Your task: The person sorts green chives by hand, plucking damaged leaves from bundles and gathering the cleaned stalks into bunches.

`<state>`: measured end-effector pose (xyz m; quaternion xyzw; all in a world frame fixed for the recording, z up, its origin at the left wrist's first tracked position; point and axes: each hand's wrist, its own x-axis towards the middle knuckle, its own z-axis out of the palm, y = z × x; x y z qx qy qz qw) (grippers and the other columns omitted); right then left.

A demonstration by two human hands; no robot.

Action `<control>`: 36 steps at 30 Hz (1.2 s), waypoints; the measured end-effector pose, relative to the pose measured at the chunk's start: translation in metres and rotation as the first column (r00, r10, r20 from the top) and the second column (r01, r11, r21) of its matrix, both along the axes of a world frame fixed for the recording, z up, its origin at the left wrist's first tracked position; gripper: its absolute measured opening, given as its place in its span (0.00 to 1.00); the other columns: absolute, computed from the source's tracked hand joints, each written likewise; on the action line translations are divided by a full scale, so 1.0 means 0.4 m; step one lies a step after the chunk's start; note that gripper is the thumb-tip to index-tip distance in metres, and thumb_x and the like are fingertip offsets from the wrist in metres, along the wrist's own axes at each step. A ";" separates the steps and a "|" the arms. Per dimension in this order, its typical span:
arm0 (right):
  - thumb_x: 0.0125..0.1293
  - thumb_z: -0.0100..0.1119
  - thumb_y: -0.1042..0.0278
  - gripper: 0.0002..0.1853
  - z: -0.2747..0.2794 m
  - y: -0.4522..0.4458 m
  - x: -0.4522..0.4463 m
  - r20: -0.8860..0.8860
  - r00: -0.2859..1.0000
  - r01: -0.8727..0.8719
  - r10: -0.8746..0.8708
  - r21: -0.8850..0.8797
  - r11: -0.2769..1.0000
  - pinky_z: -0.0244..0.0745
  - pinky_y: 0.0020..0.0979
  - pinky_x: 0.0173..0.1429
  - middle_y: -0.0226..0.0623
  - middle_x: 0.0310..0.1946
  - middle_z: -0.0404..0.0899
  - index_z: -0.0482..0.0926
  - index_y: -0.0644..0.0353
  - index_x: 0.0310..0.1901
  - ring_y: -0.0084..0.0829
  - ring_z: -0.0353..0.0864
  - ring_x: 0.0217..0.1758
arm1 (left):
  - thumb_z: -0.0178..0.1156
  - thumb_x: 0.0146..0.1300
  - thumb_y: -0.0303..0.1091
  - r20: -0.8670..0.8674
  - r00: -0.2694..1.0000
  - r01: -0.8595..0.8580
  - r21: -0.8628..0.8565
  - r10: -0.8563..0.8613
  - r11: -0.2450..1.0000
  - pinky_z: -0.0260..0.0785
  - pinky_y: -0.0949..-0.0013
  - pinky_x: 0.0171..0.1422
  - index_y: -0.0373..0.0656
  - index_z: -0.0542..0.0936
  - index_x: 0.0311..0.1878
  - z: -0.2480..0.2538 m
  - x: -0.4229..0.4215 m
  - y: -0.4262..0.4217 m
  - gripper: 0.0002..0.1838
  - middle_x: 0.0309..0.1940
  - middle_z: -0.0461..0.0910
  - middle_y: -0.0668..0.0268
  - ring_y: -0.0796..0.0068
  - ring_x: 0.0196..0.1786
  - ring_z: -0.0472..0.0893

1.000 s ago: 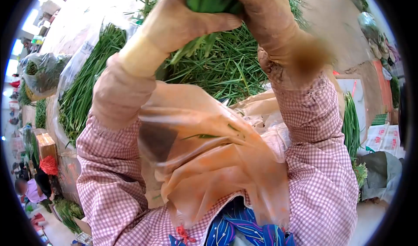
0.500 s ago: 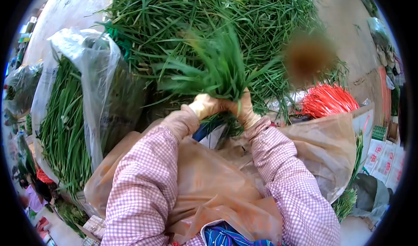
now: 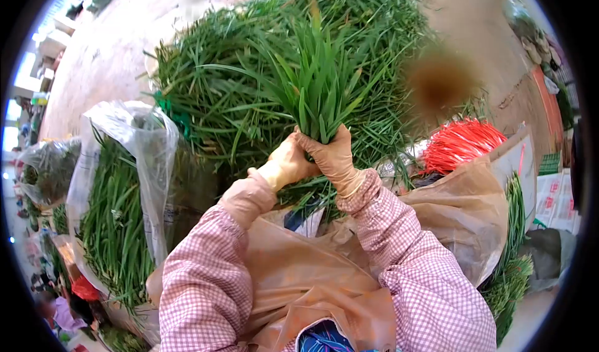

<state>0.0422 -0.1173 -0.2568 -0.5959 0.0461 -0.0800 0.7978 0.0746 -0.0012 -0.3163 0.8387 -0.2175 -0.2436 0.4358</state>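
A bunch of long green leaves (image 3: 321,81) stands upright, fanned out at the top, between my two hands. My left hand (image 3: 290,160), in a pale glove, wraps the lower end of the bunch from the left. From the right, my gloved right hand (image 3: 337,159) closes round the same lower end, its thumb near the left one. The hands touch, and the lower tips of the stalks are hidden by them. Beyond the bunch lies a large loose heap of green leaves (image 3: 218,96).
An open clear bag (image 3: 156,159) of green stalks (image 3: 112,215) is at the left. Red ties (image 3: 462,145) lie at the right beside brown sheeting (image 3: 458,196). More stalks (image 3: 513,221) stand at the far right. A person in purple (image 3: 65,314) is at the lower left.
The bunch and both hands came down from close to the camera to over my lap. Its leaves, blurred half a second ago, now look sharp and upright.
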 end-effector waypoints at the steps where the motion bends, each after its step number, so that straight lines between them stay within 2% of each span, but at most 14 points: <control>1: 0.52 0.71 0.77 0.17 0.049 0.006 0.003 0.014 0.999 0.048 -0.049 0.074 0.996 0.76 0.26 0.45 0.32 0.37 0.82 0.77 0.64 0.44 0.23 0.80 0.38 | 0.75 0.37 0.49 0.128 0.990 0.044 0.064 -0.052 0.997 0.66 0.65 0.63 0.46 0.71 0.60 0.074 -0.001 0.013 0.44 0.57 0.75 0.59 0.58 0.58 0.74; 4: 0.51 0.70 0.79 0.16 0.191 0.021 0.001 0.032 0.993 0.106 -0.115 0.218 0.970 0.76 0.25 0.43 0.32 0.36 0.82 0.77 0.64 0.42 0.22 0.80 0.37 | 0.76 0.37 0.46 0.326 0.940 0.064 0.121 -0.101 0.991 0.65 0.64 0.63 0.44 0.65 0.64 0.251 -0.030 0.015 0.48 0.60 0.71 0.57 0.58 0.59 0.73; 6: 0.51 0.70 0.79 0.16 0.295 0.039 -0.022 0.081 0.981 0.147 -0.176 0.281 0.948 0.75 0.24 0.42 0.32 0.36 0.82 0.77 0.64 0.42 0.22 0.79 0.36 | 0.76 0.38 0.43 0.064 0.990 -0.115 -0.112 0.122 0.987 0.64 0.64 0.63 0.42 0.61 0.66 0.280 -0.053 0.033 0.51 0.57 0.72 0.54 0.60 0.60 0.73; 8: 0.51 0.69 0.80 0.15 0.361 0.063 -0.048 0.125 0.977 0.127 -0.174 0.317 0.940 0.75 0.24 0.41 0.30 0.35 0.81 0.77 0.63 0.41 0.21 0.78 0.35 | 0.74 0.43 0.39 0.115 0.974 -0.180 -0.140 0.196 0.974 0.65 0.66 0.62 0.38 0.63 0.63 0.391 -0.100 0.035 0.44 0.55 0.75 0.55 0.63 0.58 0.75; 10: 0.51 0.69 0.80 0.16 0.424 0.088 -0.086 0.178 0.971 0.087 -0.162 0.369 0.925 0.75 0.25 0.41 0.29 0.35 0.81 0.77 0.62 0.42 0.21 0.78 0.35 | 0.70 0.44 0.32 -0.033 0.969 -0.229 -0.476 0.243 0.849 0.69 0.68 0.55 0.38 0.68 0.59 0.447 -0.146 0.048 0.36 0.50 0.77 0.59 0.69 0.52 0.77; 11: 0.51 0.69 0.80 0.16 0.452 0.093 -0.104 0.199 0.967 0.072 -0.158 0.382 0.921 0.75 0.25 0.41 0.29 0.35 0.81 0.77 0.62 0.42 0.21 0.78 0.35 | 0.70 0.44 0.32 -0.006 0.968 -0.223 -0.471 0.250 0.853 0.69 0.68 0.55 0.38 0.68 0.59 0.479 -0.165 0.067 0.36 0.50 0.77 0.59 0.69 0.52 0.77; 15: 0.51 0.69 0.79 0.22 0.531 0.092 -0.179 0.333 0.919 -0.298 0.209 0.244 0.923 0.73 0.27 0.47 0.30 0.41 0.78 0.73 0.61 0.48 0.21 0.76 0.42 | 0.68 0.43 0.27 -0.431 0.894 -0.332 -0.451 0.124 0.829 0.71 0.70 0.48 0.37 0.71 0.56 0.662 -0.249 0.213 0.32 0.45 0.78 0.63 0.73 0.44 0.78; 17: 0.50 0.69 0.79 0.27 0.566 0.053 -0.223 0.339 0.819 -0.519 0.462 0.097 0.849 0.71 0.28 0.51 0.30 0.45 0.76 0.70 0.60 0.53 0.21 0.74 0.47 | 0.65 0.42 0.25 -0.106 0.977 -0.211 -0.322 0.186 0.923 0.71 0.73 0.38 0.35 0.73 0.53 0.753 -0.297 0.199 0.29 0.33 0.78 0.65 0.76 0.33 0.76; 18: 0.50 0.69 0.79 0.27 0.561 0.036 -0.230 0.349 0.810 -0.533 0.472 0.099 0.841 0.71 0.28 0.51 0.30 0.45 0.76 0.70 0.60 0.53 0.21 0.74 0.47 | 0.65 0.42 0.25 -0.274 0.942 -0.278 -0.310 0.194 0.909 0.70 0.71 0.34 0.34 0.72 0.53 0.774 -0.321 0.238 0.29 0.27 0.76 0.63 0.74 0.28 0.76; 20: 0.54 0.66 0.77 0.22 0.537 0.001 -0.236 0.410 0.717 -0.603 0.564 -0.040 0.797 0.72 0.26 0.50 0.32 0.42 0.78 0.72 0.62 0.51 0.23 0.76 0.44 | 0.65 0.42 0.24 -0.446 0.888 -0.272 -0.324 0.107 0.906 0.69 0.70 0.29 0.34 0.69 0.56 0.746 -0.359 0.340 0.32 0.26 0.74 0.62 0.73 0.23 0.74; 22: 0.61 0.59 0.73 0.21 0.511 -0.051 -0.257 0.005 0.767 -0.637 0.641 0.123 0.761 0.75 0.27 0.50 0.37 0.40 0.80 0.71 0.66 0.56 0.26 0.79 0.43 | 0.64 0.43 0.23 -0.565 0.825 -0.271 -0.435 -0.026 0.859 0.69 0.69 0.28 0.34 0.67 0.58 0.717 -0.421 0.400 0.34 0.25 0.74 0.62 0.72 0.20 0.74; 23: 0.63 0.57 0.72 0.16 0.474 -0.059 -0.260 0.027 0.817 -0.570 0.575 0.179 0.802 0.75 0.26 0.48 0.37 0.36 0.81 0.73 0.67 0.52 0.26 0.80 0.39 | 0.64 0.44 0.22 -0.644 0.741 -0.275 -0.550 -0.190 0.789 0.68 0.68 0.26 0.34 0.65 0.60 0.697 -0.456 0.421 0.35 0.25 0.73 0.62 0.71 0.18 0.73; 27: 0.67 0.53 0.71 0.09 0.382 -0.073 -0.269 0.043 0.908 -0.414 0.418 0.256 0.873 0.76 0.26 0.40 0.36 0.29 0.81 0.77 0.67 0.43 0.25 0.80 0.31 | 0.63 0.47 0.23 -0.763 0.580 -0.530 -0.619 -0.285 0.579 0.65 0.67 0.24 0.35 0.63 0.63 0.589 -0.613 0.452 0.37 0.20 0.70 0.64 0.72 0.17 0.71; 36: 0.68 0.54 0.69 0.09 0.413 0.020 -0.302 0.106 0.814 -0.580 0.571 0.162 0.798 0.73 0.20 0.37 0.29 0.30 0.79 0.77 0.65 0.44 0.17 0.76 0.32 | 0.62 0.48 0.24 -0.784 0.491 -0.653 -0.620 -0.380 0.434 0.63 0.67 0.24 0.38 0.65 0.64 0.440 -0.780 0.484 0.35 0.20 0.69 0.65 0.74 0.15 0.69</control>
